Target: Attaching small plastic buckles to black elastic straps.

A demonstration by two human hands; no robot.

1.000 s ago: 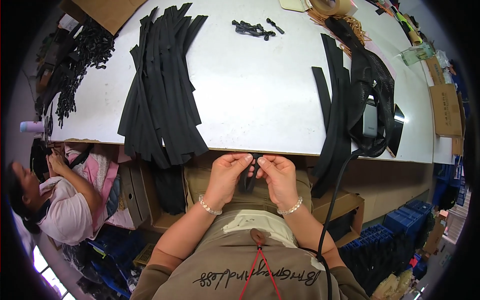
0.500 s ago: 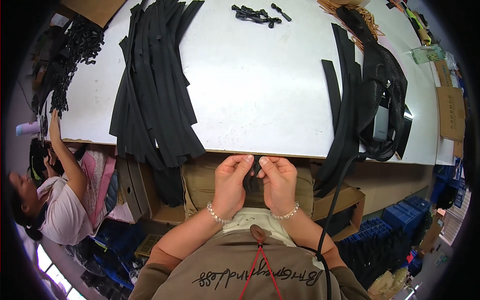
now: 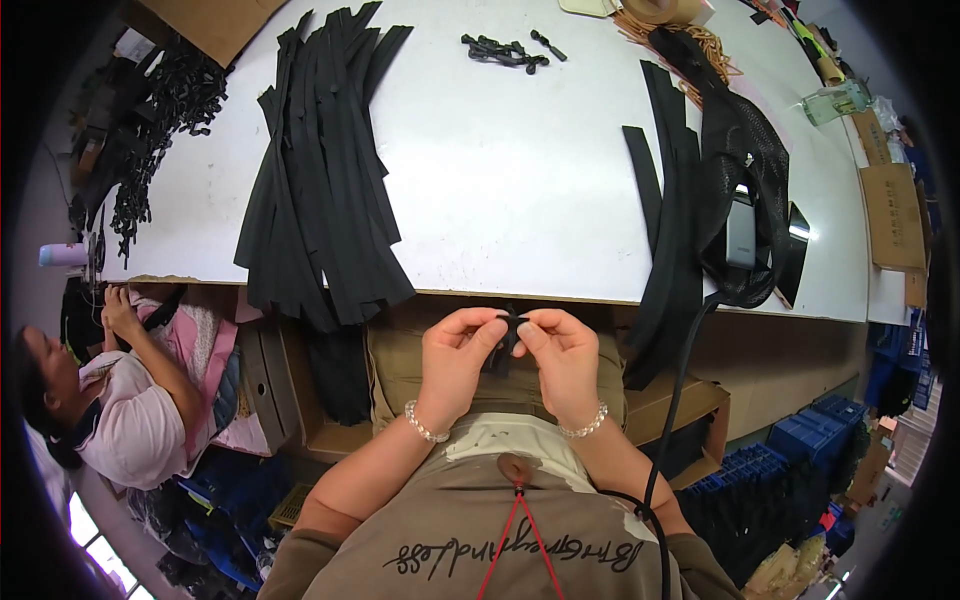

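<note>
My left hand [image 3: 456, 358] and my right hand [image 3: 563, 360] meet just off the table's front edge, each pinching one side of a black strip [image 3: 506, 345]. Fingers partly cover the strip, so its shape and any small fitting on it are hard to make out. To the left of my hands lies a large bundle of long flat black strips [image 3: 325, 190], its near ends hanging past the edge. A smaller bundle of black strips [image 3: 672, 215] lies to the right. Further back rests a small group of black cord pulls [image 3: 500, 52].
On the white table [image 3: 500, 190], a black mesh pouch [image 3: 745, 140] holds a grey power bank [image 3: 740, 235] with a black cable [image 3: 680, 390]. Many black pulls [image 3: 165, 120] heap at far left, near a co-worker [image 3: 140, 400]. Boxes and blue crates [image 3: 800, 435] stand lower right.
My fingertips have shifted slightly on the black strip, which now stretches between them. The co-worker's hand has drawn back from the heap of pulls. The view has shifted slightly.
</note>
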